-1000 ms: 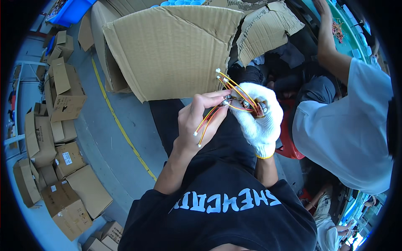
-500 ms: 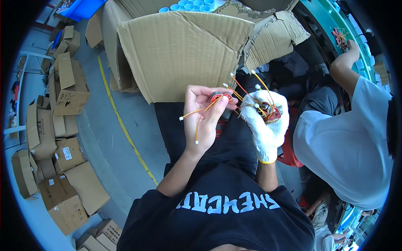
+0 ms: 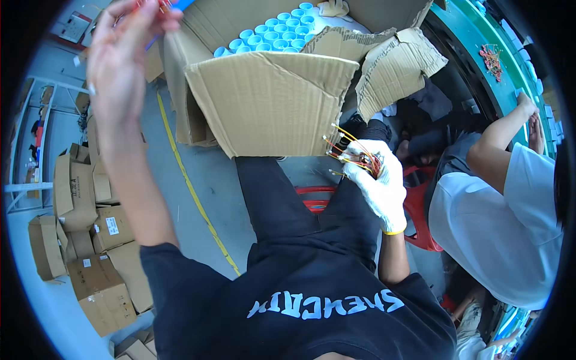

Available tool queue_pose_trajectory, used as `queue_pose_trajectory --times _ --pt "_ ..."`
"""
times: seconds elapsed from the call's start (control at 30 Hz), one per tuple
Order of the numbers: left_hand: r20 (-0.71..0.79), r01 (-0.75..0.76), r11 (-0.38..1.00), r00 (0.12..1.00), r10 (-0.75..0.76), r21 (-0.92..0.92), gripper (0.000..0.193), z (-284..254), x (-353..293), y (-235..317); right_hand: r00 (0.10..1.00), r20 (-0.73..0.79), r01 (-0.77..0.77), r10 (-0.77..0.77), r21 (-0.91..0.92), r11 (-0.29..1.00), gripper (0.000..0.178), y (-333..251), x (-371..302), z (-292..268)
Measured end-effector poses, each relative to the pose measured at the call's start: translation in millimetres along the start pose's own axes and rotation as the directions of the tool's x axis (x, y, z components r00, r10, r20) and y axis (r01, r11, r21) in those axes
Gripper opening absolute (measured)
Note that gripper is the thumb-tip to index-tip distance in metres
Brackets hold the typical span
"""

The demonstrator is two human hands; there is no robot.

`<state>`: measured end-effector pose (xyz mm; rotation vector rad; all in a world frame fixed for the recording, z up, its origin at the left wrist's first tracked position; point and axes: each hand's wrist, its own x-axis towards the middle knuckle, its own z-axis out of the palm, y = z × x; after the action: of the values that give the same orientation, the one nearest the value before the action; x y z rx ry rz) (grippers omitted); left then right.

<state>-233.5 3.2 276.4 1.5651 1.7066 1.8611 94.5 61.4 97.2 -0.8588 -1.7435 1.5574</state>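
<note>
My left hand [image 3: 117, 72] is raised at the upper left, slightly blurred, with its fingers closed on a small red wired part [image 3: 163, 5] that the top edge partly cuts off. A blue bin [image 3: 187, 5] shows beside those fingertips, mostly hidden. Over my lap, my right hand [image 3: 387, 189] wears a white knit glove with a yellow cuff. It is closed around a bunch of wired parts [image 3: 367, 161], whose yellow and red leads end in small white plugs. The parts' bodies are mostly covered by the glove.
Ahead stands an open cardboard box [image 3: 270, 108] with rows of blue cups [image 3: 279, 35] inside. A torn flap [image 3: 390, 69] juts out at its right. A co-worker in white [image 3: 492, 222] sits at a green conveyor [image 3: 465, 30] bearing a wire heap [image 3: 492, 62]. Cartons [image 3: 99, 294] stack left.
My left hand has swung from beside the glove up to the far left, carrying the red wired part. My right hand stays over my lap with its bunch. The co-worker's arm has come nearer.
</note>
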Motion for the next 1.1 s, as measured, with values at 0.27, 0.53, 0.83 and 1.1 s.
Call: queue_pose_trajectory --times 0.27,0.53,0.83,1.1 --pt "0.170 -0.153 0.978 0.977 0.129 0.141 0.009 -0.1 126.1 25.9 0.999 0.000 0.041 -0.042 -0.248 0.968 0.023 -8.0 15.2 -10.3" --pt "0.037 0.099 0.955 0.993 -0.113 0.280 0.026 -5.8 223.8 -58.0 1.000 0.007 -0.026 0.031 -0.377 0.926 0.032 25.5 4.1 13.0" --pt "-0.020 0.454 0.756 0.862 -0.506 0.471 0.032 8.3 280.2 -89.2 0.998 -0.016 -0.065 0.063 -0.183 0.981 0.042 59.4 -5.3 -1.1" --pt "0.198 -0.151 0.913 0.977 0.079 0.379 0.023 53.2 64.8 55.2 0.965 0.192 -0.253 0.179 0.862 0.439 0.051 42.8 13.3 -22.2"
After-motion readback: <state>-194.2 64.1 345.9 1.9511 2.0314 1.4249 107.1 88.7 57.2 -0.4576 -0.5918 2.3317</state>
